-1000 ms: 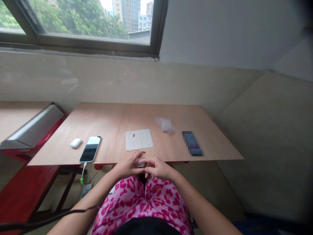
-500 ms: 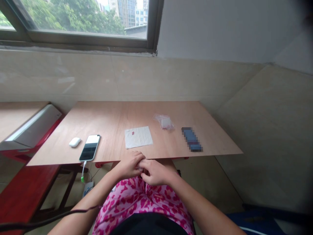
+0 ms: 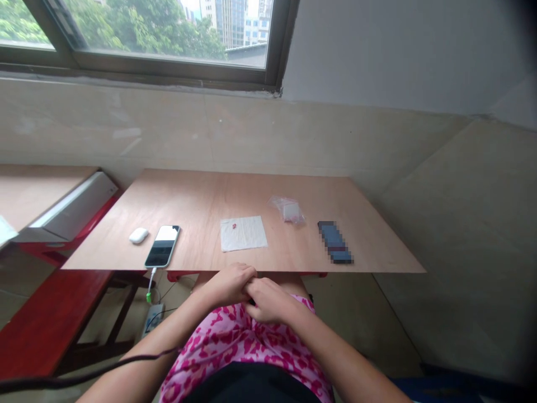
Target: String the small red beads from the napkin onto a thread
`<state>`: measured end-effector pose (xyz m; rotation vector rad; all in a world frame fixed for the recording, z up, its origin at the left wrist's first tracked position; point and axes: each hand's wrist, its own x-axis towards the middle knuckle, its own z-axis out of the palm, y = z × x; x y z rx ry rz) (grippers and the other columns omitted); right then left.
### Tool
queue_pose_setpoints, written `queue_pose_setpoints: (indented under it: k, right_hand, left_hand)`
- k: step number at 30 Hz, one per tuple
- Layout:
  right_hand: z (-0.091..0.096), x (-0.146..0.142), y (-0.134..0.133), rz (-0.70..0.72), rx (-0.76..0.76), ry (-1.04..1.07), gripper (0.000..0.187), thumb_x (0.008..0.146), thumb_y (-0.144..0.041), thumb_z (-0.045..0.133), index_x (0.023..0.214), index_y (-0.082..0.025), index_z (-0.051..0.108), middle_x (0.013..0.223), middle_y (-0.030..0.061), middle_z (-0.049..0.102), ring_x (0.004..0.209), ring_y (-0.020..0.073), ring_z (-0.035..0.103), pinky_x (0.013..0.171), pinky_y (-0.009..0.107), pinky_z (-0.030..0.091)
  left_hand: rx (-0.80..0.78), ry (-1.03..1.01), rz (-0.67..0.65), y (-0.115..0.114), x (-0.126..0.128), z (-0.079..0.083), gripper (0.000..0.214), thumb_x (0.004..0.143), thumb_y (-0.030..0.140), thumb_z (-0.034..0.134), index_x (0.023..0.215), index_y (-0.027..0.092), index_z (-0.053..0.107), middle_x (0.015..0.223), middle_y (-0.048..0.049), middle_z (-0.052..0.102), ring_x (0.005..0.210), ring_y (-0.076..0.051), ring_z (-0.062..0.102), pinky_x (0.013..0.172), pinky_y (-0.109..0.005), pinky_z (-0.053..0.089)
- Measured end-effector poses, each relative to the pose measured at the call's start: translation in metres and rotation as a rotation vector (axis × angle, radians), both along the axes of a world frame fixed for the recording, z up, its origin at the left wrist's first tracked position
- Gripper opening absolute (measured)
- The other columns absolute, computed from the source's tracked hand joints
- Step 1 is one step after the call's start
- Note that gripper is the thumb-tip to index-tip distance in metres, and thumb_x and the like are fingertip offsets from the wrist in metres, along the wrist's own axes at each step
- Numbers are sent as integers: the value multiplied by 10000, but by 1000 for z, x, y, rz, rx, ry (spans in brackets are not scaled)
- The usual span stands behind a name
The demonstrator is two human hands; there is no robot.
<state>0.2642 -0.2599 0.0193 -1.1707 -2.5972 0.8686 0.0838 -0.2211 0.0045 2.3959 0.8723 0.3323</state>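
Note:
My left hand [image 3: 235, 282] and my right hand [image 3: 268, 296] meet over my lap, just below the table's near edge. The fingers of both are curled and pressed together, and whatever lies between them is hidden. Nearest to them on the table is a white tissue [image 3: 247, 238], spread flat. Small red bits [image 3: 234, 226] lie on its upper left part. Behind it to the right sits a clear plastic bag [image 3: 292, 211] with a white square thing inside.
On the wooden table [image 3: 201, 196], a phone [image 3: 163, 246] with a charging cable [image 3: 151, 280] and a white earbud case [image 3: 138, 235] lie left. A blurred dark phone-like object [image 3: 335, 242] lies right. A red bench [image 3: 62, 319] stands lower left; a black cord [image 3: 104, 366] crosses my left arm.
The view has shifted slightly, so the table and its things appear moved a little right. My hands have drawn closer together, and a small clear thing glimpsed between them is now hidden.

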Motion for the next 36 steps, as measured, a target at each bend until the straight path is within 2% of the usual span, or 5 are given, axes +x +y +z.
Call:
queue_pose_setpoints:
  k: [7, 13, 20, 30, 36]
  right_hand:
    - [2, 7, 28, -127, 52, 376, 437, 935, -159, 544, 1351, -255, 638, 1392, 98, 638, 1193, 251, 641, 981, 377, 536]
    - [-25, -18, 113, -352, 137, 286, 194, 930, -141, 604, 1063, -183, 740, 1072, 85, 742, 1031, 224, 670, 978, 361, 513]
    - [-47, -50, 186, -353, 228, 115, 394, 919, -16, 550, 1273, -119, 688, 1237, 143, 673, 1189, 224, 593, 1067, 317, 431]
    - [-53, -41, 210, -338, 191, 138, 85, 952, -171, 644, 940, -163, 728, 1038, 80, 702, 1007, 195, 633, 924, 282, 455]
    - [-39, -54, 187, -812, 87, 648, 306, 1010, -425, 510, 977, -165, 668, 877, 73, 717, 773, 196, 659, 726, 285, 509]
  left_hand:
    - [135, -32, 293, 42, -39, -9, 126, 811, 125, 614, 908, 205, 600, 829, -42, 665, 774, -222, 633, 696, -315, 468]
    - [278, -99, 635, 96, -66, -24, 153, 857, 181, 645, 1009, 191, 629, 963, -84, 704, 862, -248, 655, 770, -346, 496]
    - [344, -124, 579, 114, -64, -51, 130, 888, 189, 645, 1016, 178, 625, 964, -86, 692, 910, -257, 638, 850, -378, 488]
    - [182, -227, 653, 122, -68, -54, 197, 870, 236, 693, 1044, 199, 607, 943, -52, 685, 885, -235, 653, 834, -370, 510]
    - [126, -262, 687, 119, -66, -50, 194, 868, 233, 698, 1040, 200, 614, 955, -51, 692, 877, -225, 652, 822, -357, 509]
